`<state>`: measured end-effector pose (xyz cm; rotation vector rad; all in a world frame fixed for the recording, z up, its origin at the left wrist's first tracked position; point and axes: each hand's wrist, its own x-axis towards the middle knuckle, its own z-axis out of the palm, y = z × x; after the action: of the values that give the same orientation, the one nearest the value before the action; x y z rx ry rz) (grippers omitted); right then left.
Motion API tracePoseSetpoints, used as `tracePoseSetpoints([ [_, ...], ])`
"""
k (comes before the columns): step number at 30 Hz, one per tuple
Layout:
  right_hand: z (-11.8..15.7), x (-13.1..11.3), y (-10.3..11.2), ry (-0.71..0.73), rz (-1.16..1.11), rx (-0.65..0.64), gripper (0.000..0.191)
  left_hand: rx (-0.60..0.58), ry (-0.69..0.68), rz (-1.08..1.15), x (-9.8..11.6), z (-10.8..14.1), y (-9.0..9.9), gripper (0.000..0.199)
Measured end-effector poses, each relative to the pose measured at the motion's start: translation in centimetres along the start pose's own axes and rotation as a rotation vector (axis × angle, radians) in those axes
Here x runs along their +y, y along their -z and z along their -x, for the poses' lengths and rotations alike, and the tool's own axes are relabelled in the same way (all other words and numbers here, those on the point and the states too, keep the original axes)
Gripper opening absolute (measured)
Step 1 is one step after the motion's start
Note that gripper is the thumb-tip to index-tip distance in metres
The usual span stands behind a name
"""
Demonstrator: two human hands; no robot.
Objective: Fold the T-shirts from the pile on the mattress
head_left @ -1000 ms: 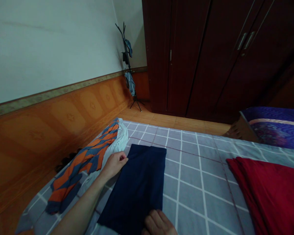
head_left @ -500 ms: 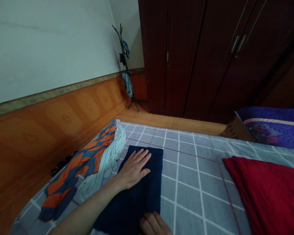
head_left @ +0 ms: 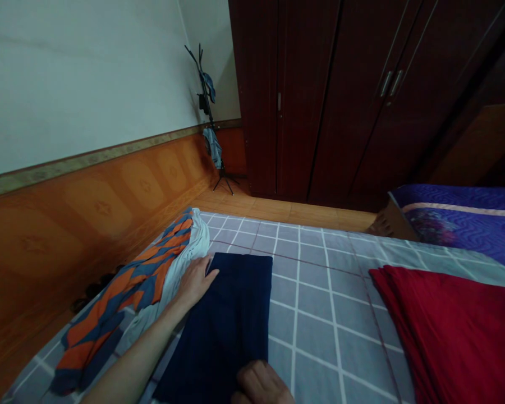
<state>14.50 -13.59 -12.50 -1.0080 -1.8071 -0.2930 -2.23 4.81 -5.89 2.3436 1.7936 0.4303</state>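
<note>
Lying flat on a grey, white-gridded bedsheet [head_left: 313, 297], a smooth navy folded garment [head_left: 233, 311] meets the left hand [head_left: 197, 279], loosely open at its far-left edge; the right hand [head_left: 263, 384] curls at its near-right side, grip unclear.

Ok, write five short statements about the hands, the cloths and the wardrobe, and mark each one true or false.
1. The left hand is at the far left corner of the dark blue cloth. True.
2. The red cloth lies left of the dark blue cloth. False: the red cloth lies to its right.
3. The right hand is at the near part of the dark blue cloth. True.
4. The wardrobe doors stand wide open. False: the wardrobe doors are shut.
5. The orange-and-blue cloth lies left of the dark blue cloth. True.
</note>
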Motion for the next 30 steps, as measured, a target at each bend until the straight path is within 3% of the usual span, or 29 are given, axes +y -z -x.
tracePoseSetpoints([
  [2,-0.9,0.3,1.3,-0.071,-0.097,0.001,0.027,-0.015,0.056,0.102,-0.4,0.8,0.5,0.048],
  [4,-2.1,0.8,2.9,-0.129,-0.187,-0.088,0.014,-0.038,0.09,0.189,-0.6,1.7,0.9,0.051],
  [8,-3.4,1.6,5.2,-0.361,-0.267,-0.288,0.036,-0.097,0.142,0.272,-1.0,2.3,1.3,0.055],
  [13,-3.2,0.8,6.1,-1.163,-0.536,-0.362,0.046,-0.116,0.126,0.19,-0.5,-0.2,0.9,0.055],
  [16,-2.5,-0.3,6.7,-1.424,-0.65,-0.321,0.056,-0.117,0.117,0.155,0.3,-2.0,0.5,0.057],
  [22,-2.0,-2.3,7.5,-1.64,-0.791,-0.397,0.071,-0.162,0.15,0.12,0.8,-3.4,0.1,0.044],
  [27,-3.9,-3.2,5.8,-1.617,-0.822,-0.55,0.045,-0.161,0.147,0.174,0.5,-2.9,0.4,0.034],
  [30,-4.8,-3.3,4.6,-1.533,-0.742,-0.527,0.031,-0.16,0.128,0.25,0.6,-2.5,0.5,0.034],
])
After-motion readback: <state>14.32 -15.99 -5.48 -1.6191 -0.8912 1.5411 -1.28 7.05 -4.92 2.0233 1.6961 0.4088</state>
